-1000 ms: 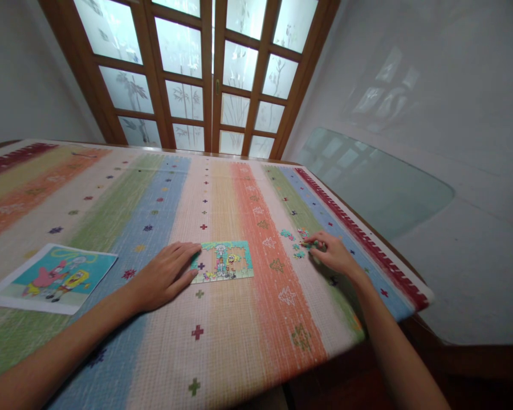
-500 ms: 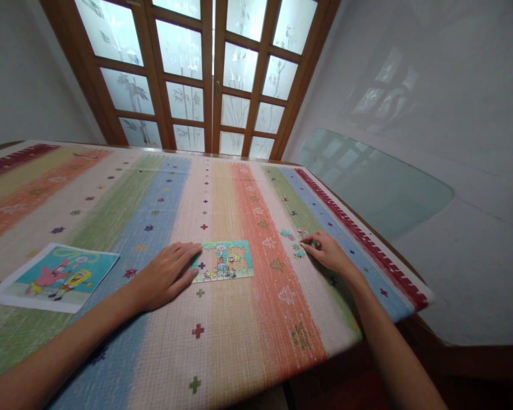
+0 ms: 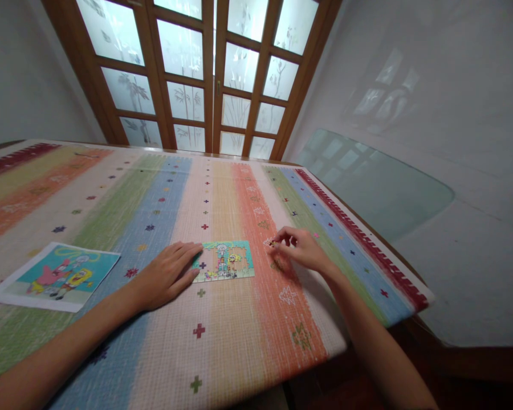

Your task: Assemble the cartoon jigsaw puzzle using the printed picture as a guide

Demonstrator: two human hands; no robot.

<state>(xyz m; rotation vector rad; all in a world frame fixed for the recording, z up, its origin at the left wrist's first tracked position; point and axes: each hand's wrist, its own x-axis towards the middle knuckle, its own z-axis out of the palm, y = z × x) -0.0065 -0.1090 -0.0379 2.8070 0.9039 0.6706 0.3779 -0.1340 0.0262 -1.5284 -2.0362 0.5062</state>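
A partly assembled jigsaw puzzle [image 3: 222,250] with cartoon figures lies on the table, tablecloth showing through its gaps. My left hand [image 3: 171,274] rests flat, fingers stretched out, its fingertips on the puzzle's left edge. To the right of the puzzle, my right hand [image 3: 304,248] is raised a little over the cloth, thumb and fingers pinching a small puzzle piece [image 3: 272,244]. The piece is apart from the puzzle, and its print is too small to read. The loose pieces on the right are now hidden behind my right hand.
A printed picture sheet [image 3: 64,276] with the same cartoon figures lies to the left of my left arm. A striped tablecloth [image 3: 171,353] covers the table, whose front edge slants up to the right. Wooden glass-paned doors [image 3: 216,85] and white walls stand beyond.
My right hand has come left from the loose pieces toward the puzzle, with a puzzle piece between its fingers. My left hand stays in place on the puzzle.
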